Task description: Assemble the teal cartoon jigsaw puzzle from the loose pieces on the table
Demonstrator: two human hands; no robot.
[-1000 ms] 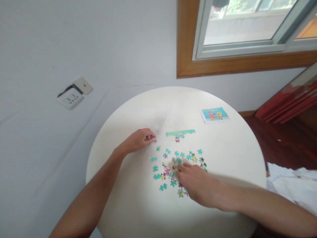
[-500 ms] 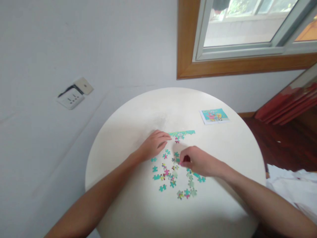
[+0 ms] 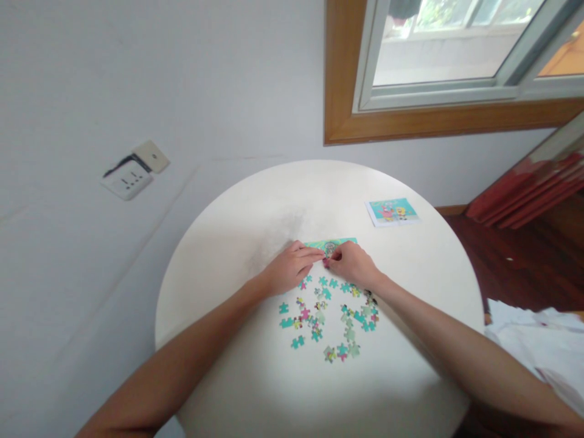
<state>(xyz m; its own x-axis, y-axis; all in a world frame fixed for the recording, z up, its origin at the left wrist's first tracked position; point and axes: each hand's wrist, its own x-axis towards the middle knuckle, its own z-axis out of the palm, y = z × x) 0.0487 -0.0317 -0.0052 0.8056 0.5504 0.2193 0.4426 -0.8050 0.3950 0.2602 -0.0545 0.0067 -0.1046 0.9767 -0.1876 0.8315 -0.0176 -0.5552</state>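
A strip of joined jigsaw puzzle [image 3: 343, 242], teal with a straight far edge, lies on the round white table [image 3: 219, 267]. My left hand [image 3: 292, 267] rests at its left part with fingers stretched out, the fingertips at its near side. My right hand [image 3: 354, 263] is closed in a pinch on a small pink puzzle piece [image 3: 325, 263], held against the strip's near edge beside my left fingertips. The fingers partly cover this piece. Nearer to me lie several loose puzzle pieces [image 3: 314, 322] in teal, pink, yellow and pale green.
A picture card [image 3: 393, 212] with cartoon figures lies at the table's right back. Beyond the table are a wall with a socket [image 3: 128, 179] and a wood-framed window [image 3: 342, 125]. White cloth or paper [image 3: 533, 340] is at the lower right, below a red curtain [image 3: 515, 194].
My right hand has moved from the loose pieces up and away from me to the joined strip, carrying a pink piece. My left hand has shifted slightly right along the strip.
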